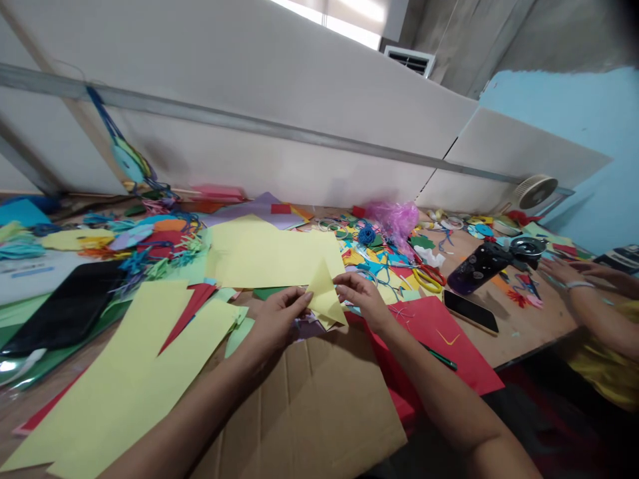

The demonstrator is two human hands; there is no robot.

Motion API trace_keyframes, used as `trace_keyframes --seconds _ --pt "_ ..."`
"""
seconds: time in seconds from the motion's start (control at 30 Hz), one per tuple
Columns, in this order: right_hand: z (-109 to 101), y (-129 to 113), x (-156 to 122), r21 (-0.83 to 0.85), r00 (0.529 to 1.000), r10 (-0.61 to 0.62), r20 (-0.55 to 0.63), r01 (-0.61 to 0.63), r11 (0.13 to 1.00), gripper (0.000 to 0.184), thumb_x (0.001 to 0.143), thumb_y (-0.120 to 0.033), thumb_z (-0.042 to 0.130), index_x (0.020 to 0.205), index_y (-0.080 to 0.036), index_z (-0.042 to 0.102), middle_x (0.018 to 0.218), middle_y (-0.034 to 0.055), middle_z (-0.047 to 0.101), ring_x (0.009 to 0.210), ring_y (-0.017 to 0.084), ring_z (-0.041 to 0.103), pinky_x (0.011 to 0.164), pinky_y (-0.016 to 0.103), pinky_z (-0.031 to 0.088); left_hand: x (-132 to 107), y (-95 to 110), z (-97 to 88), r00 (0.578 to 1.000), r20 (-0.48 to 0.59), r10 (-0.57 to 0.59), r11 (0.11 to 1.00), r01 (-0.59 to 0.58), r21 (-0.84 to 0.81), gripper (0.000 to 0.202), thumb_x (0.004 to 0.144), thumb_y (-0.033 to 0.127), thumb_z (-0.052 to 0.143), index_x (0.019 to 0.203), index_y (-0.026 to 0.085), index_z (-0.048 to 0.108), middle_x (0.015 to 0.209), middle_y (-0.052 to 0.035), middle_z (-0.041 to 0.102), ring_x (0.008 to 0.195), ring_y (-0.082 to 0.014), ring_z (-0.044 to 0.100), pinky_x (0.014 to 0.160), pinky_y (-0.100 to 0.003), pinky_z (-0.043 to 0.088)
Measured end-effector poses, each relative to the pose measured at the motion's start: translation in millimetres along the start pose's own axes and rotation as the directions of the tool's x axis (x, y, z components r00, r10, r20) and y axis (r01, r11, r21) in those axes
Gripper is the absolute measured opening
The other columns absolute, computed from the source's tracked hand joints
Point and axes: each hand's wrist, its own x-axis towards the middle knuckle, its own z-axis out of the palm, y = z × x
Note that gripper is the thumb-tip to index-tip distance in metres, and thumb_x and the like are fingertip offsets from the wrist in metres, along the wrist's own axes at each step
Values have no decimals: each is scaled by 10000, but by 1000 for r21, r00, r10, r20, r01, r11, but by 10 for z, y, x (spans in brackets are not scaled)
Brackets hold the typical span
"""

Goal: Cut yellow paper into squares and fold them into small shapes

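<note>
A small folded piece of yellow paper (324, 297) is held up between my two hands, above the far edge of a brown cardboard sheet (304, 399). My left hand (282, 313) pinches its left edge between thumb and fingers. On the opposite side, the fingers of my right hand (363, 297) close on its right edge. Behind it lies a larger yellow sheet (269, 256), partly covered by the folded piece. Long yellow strips of paper (144, 372) lie by my left forearm, with a narrow red paper piece (188, 315) on them.
A red sheet (449, 339) with a green pen (439, 357) lies right of the cardboard. Beyond are a phone (470, 311), a dark bottle (476, 267), scissors (428, 278) and paper scraps. A tablet-like black device (67, 306) is at left. Another person's hands (574, 276) rest at far right.
</note>
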Motion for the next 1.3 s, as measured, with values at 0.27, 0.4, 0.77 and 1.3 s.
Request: trace_keyframes --seconds 0.27,0.4,0.77,1.3 --pt "4 11 19 -20 996 44 -78 -46 999 393 687 -528 806 696 -193 600 618 -43 508 574 112 432 547 246 359 -2 12 6 997 79 7 998 -12 60 476 680 640 740 697 170 668 624 -17 628 594 -150 542 571 -267 420" --pt "-16 2 32 -55 995 15 -97 -20 998 401 690 -543 794 698 -194 596 623 -41 490 575 112 409 541 248 333 -8 33 -18 997 76 16 996 -22 87 461 684 628 739 718 173 672 646 -22 635 626 -158 557 594 -268 426" --pt "14 0 -26 -108 998 -52 -36 48 993 242 839 -434 675 869 -197 711 720 -10 603 629 126 507 571 249 409 -9 -6 -39 994 110 -4 993 -9 116 441 675 600 753 639 184 611 589 20 560 560 -126 479 527 -237 364" --pt "51 -41 -68 -221 948 -308 80 318 922 75 792 -310 806 812 -250 766 902 37 697 906 208 641 835 338 483 -86 39 72 994 43 -96 984 101 -146 468 613 581 829 644 170 608 604 4 587 564 -110 495 540 -226 374"
